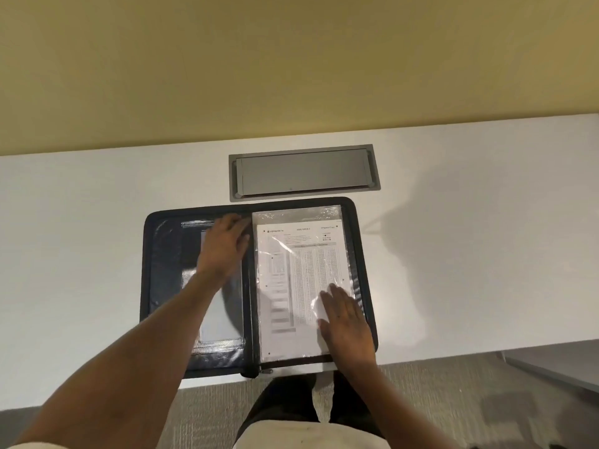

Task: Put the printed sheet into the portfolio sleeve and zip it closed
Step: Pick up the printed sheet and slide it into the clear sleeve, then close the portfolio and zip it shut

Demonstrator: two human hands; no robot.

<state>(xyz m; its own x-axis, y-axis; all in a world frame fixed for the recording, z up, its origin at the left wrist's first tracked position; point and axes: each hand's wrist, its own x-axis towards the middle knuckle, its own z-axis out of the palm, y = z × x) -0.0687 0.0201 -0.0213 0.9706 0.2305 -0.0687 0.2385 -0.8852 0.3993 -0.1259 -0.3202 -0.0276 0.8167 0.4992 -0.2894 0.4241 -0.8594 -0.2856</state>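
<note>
A white worktop (97,202) carries an open black portfolio (364,254) at its near edge, with a grey flap (303,173) set into the surface just behind it.

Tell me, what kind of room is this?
Probably an office or study room. There is a long white desk with a grey metal cable hatch built into it, grey carpet below, and an open zip portfolio holding a printed sheet.

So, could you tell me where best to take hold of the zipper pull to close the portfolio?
Pinch the small zipper pull where it lies at the near edge of the open portfolio, just right of the spine. Come from the near side with the right hand, since it pokes towards the table edge. Its exact shape is too small to judge.
</note>
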